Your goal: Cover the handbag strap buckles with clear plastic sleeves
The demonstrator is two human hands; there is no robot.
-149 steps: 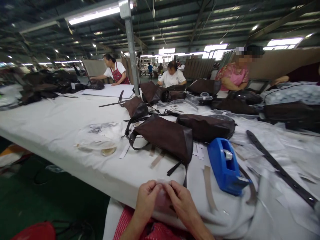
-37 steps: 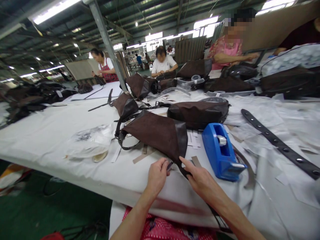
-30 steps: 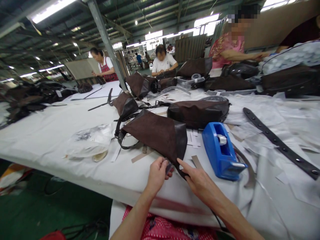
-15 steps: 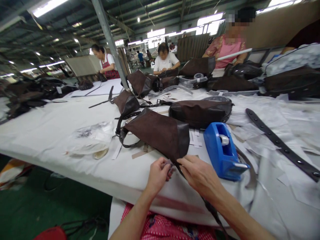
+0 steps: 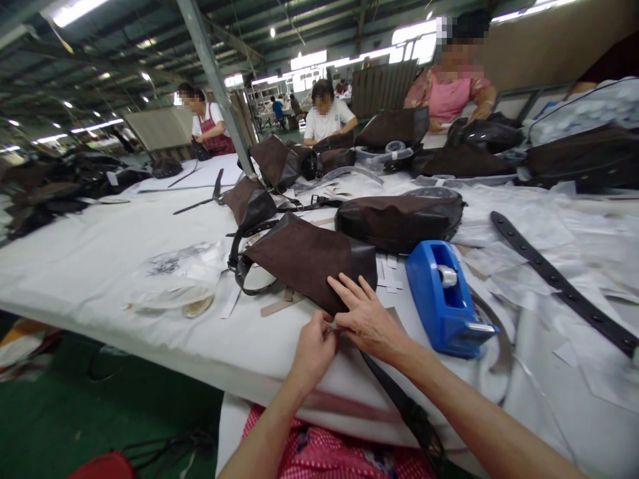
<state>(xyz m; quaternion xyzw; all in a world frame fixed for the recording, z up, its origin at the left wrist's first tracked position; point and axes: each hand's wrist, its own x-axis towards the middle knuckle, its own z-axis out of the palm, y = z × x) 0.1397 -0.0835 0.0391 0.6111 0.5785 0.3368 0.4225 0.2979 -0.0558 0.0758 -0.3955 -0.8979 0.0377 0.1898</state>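
A dark brown bag [image 5: 304, 259] with black leather ends lies right in front of me. At its near edge my left hand [image 5: 315, 346] is closed, thumb and fingers pinched together; what they hold is hidden. My right hand [image 5: 372, 322] meets it there, thumb and index finger pinched by the left fingertips, the other fingers stretched over the bag's leather end. I cannot make out what this pinch holds. From under the right hand a black strap [image 5: 387, 382] runs down over the table edge. A blue tape dispenser [image 5: 436, 299] stands to the right of that hand.
Another brown bag [image 5: 399, 223] lies behind, with a smaller one [image 5: 249, 203] to its left. A clear plastic bag [image 5: 174, 279] rests at left on the white-covered table [image 5: 90, 266]. A studded black strap [image 5: 559, 283] lies at right. Several people work across the table.
My right hand has moved left and forward, three fingers now spread on the bag. The greyish piece seen earlier in my left hand is now hidden. Across the table, a co-worker's white stick has lowered.
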